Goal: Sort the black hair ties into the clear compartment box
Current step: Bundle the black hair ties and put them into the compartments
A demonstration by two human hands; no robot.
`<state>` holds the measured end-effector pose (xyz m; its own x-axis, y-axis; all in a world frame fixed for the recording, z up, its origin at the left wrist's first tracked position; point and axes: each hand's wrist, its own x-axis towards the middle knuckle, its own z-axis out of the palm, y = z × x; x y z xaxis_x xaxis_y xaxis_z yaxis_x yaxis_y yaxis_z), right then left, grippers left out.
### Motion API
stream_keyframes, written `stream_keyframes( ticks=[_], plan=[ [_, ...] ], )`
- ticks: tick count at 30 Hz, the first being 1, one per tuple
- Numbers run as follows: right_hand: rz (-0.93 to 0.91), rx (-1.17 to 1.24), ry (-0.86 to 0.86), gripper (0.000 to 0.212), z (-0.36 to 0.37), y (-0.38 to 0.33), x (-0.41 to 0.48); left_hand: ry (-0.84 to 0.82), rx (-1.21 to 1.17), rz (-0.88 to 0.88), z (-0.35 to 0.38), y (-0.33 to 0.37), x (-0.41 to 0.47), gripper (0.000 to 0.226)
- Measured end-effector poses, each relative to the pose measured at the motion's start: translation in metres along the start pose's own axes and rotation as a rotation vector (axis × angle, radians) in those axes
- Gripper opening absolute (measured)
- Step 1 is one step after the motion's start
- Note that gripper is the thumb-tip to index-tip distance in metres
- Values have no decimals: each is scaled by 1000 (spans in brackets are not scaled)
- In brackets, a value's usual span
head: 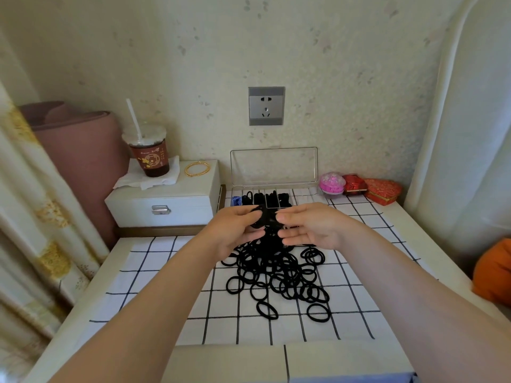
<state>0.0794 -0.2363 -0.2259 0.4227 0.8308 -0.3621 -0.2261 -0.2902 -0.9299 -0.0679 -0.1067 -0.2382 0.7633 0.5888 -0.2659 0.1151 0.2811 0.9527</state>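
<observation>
A pile of several black hair ties lies on the white checked cloth in the middle of the table. Behind it stands the clear compartment box with its lid propped upright; several of its left compartments hold black ties, and the right ones look bare. My left hand and my right hand meet just above the far end of the pile. Both pinch a bunch of black ties between them, in front of the box.
A white jewellery case at the back left carries a drink cup with a straw, a tissue and gold bangles. A pink round box and red boxes sit at the back right. A curtain hangs on the left.
</observation>
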Motion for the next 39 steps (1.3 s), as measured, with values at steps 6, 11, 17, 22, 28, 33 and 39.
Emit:
stream_keyframes(
  ticks=[6, 11, 17, 22, 28, 33, 39],
  plan=[
    [-81, 71, 89, 27, -3, -5, -1, 182, 53, 5, -4, -3, 1, 15],
    [-88, 74, -63, 21, 9, -9, -8, 29, 117, 11, 6, -4, 0, 18],
    [-118, -41, 152, 20, 14, -3, 1, -82, 9, -30, 12, 2, -5, 18],
    [-178, -155, 201, 15, 13, 0, 1, -100, -60, -57, 13, 5, -6, 34],
    [-150, -183, 184, 29, 10, 1, 2, -75, 69, 16, 15, -2, -4, 20],
    [3, -85, -62, 26, -3, 0, -1, -71, 136, 84, 16, -1, -1, 22],
    [-24, -105, 24, 30, -26, -13, 11, -47, 350, 181, 33, 6, 21, 26]
  ],
)
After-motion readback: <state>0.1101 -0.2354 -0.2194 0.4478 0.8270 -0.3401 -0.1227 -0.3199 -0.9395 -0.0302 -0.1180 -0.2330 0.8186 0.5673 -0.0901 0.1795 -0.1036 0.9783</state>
